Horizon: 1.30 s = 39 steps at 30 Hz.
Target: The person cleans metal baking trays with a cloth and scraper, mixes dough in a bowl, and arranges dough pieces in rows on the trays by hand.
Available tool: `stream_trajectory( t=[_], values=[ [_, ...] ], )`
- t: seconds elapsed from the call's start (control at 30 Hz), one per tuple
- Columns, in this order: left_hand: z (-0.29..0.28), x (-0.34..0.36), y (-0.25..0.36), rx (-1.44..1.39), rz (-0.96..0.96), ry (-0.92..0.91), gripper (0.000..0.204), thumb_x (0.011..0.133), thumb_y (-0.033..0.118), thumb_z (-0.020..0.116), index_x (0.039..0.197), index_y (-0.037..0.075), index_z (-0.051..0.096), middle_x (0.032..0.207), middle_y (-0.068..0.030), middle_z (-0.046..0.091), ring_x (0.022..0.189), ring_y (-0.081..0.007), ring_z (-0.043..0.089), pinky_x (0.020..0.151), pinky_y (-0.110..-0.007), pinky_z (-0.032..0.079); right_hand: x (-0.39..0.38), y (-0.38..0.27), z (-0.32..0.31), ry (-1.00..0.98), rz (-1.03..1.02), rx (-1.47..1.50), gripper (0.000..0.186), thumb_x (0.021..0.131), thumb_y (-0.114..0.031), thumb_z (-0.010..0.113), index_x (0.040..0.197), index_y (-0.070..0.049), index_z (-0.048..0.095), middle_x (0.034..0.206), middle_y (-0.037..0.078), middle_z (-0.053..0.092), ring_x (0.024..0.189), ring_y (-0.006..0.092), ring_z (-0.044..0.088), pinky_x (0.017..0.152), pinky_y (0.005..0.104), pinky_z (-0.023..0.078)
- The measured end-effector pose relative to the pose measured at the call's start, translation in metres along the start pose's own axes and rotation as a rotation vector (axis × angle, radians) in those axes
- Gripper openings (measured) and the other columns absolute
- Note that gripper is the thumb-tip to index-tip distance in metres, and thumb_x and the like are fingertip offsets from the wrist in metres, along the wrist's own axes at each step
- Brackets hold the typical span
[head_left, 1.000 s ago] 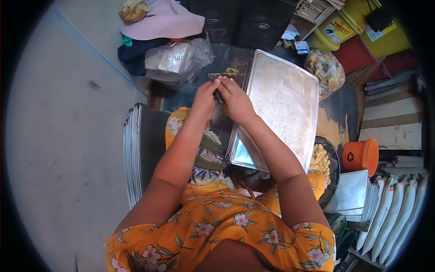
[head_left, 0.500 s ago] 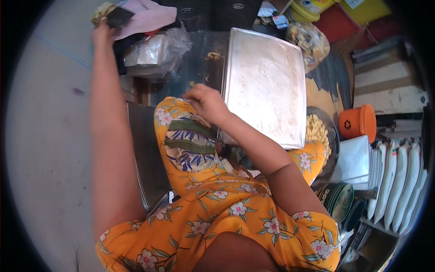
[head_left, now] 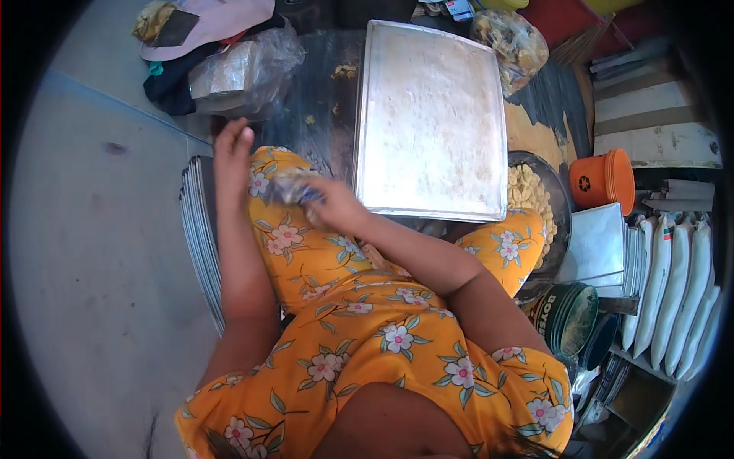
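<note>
My right hand [head_left: 335, 206] rests over my left knee, closed on a small crumpled clear plastic packet [head_left: 293, 187] with something bluish in it. Just left of the packet, my left hand [head_left: 233, 147] hovers blurred, fingers loose, nothing visible in it. Both hands are over my orange flowered dress [head_left: 336, 306]. A large empty metal baking tray [head_left: 432, 115] with a floury surface lies right beyond my right hand on a dark plastic-covered surface [head_left: 325, 99].
A dark bowl of pale yellow snack pieces [head_left: 527, 195] sits right of the tray, beside stacked orange cups [head_left: 604, 180]. Stacked metal trays [head_left: 199, 229] stand on edge at my left. A clear bag with a silvery block [head_left: 241, 73] and pink cloth [head_left: 218, 19] lie far left. White pouches [head_left: 673, 291] line the right.
My left hand, stretched out to the cloth pile at the far left half a second ago, has come back above my knee. My right hand pulled back from the surface's edge to my lap.
</note>
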<state>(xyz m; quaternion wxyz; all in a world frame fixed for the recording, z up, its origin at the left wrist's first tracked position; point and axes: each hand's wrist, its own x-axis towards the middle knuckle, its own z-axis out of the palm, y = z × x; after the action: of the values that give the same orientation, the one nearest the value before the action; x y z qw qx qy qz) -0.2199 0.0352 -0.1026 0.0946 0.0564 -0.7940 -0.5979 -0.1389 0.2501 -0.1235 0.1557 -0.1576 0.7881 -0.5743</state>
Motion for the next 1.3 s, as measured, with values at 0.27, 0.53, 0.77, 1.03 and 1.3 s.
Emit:
stream_trajectory(
  t=[0.27,0.53,0.77,1.03,1.3],
  values=[
    [0.085,-0.064,0.017,-0.056,-0.283,-0.493,0.032,0.098,0.022,0.056,0.123,0.003,0.063,0.096,-0.0036,0.063,0.082,-0.0097,0.059,0.068,-0.022,0.047,-0.078,-0.062,-0.133,0.319,-0.267,-0.212,0.066,0.076,0.004,0.061,0.141,-0.006,0.049,0.142,0.023,0.048,0.13,0.035,0.05,0.108,0.0365,0.039],
    [0.16,-0.089,-0.038,0.035,0.055,-0.225,0.036,0.102,0.024,0.049,0.129,0.002,0.056,0.122,-0.0191,0.051,0.11,-0.0339,0.053,0.097,-0.038,0.042,-0.053,0.034,-0.121,-0.113,-0.114,-0.917,0.075,0.075,-0.026,0.074,0.144,-0.031,0.046,0.156,0.01,0.034,0.147,0.0338,0.023,0.117,0.0638,0.012],
    [0.154,-0.097,-0.04,0.232,0.049,-0.271,0.052,0.096,0.021,0.055,0.143,0.004,0.041,0.142,-0.02,0.035,0.13,-0.0371,0.037,0.111,-0.043,0.029,0.135,0.085,-0.205,-0.031,-0.246,-0.877,0.063,0.079,-0.018,0.066,0.14,-0.019,0.051,0.155,0.009,0.035,0.146,0.0314,0.027,0.117,0.0618,0.013],
    [0.174,-0.085,-0.008,0.317,0.129,-0.409,0.06,0.094,0.018,0.057,0.149,0.006,0.033,0.153,-0.0223,0.022,0.139,-0.0405,0.026,0.113,-0.049,0.024,0.256,0.101,-0.386,0.858,-0.168,-0.878,0.051,0.079,-0.012,0.062,0.13,-0.009,0.061,0.136,0.02,0.055,0.119,0.0371,0.057,0.102,0.0471,0.044],
    [0.183,-0.061,-0.003,0.707,0.267,-0.464,0.071,0.099,0.038,0.049,0.155,0.006,0.018,0.16,-0.0253,0.004,0.148,-0.0433,0.006,0.115,-0.057,0.011,0.129,0.061,-0.191,0.022,-0.233,-1.028,0.065,0.084,-0.04,0.061,0.146,-0.026,0.045,0.158,0.01,0.029,0.147,0.0282,0.024,0.119,0.0561,0.012]
  ],
)
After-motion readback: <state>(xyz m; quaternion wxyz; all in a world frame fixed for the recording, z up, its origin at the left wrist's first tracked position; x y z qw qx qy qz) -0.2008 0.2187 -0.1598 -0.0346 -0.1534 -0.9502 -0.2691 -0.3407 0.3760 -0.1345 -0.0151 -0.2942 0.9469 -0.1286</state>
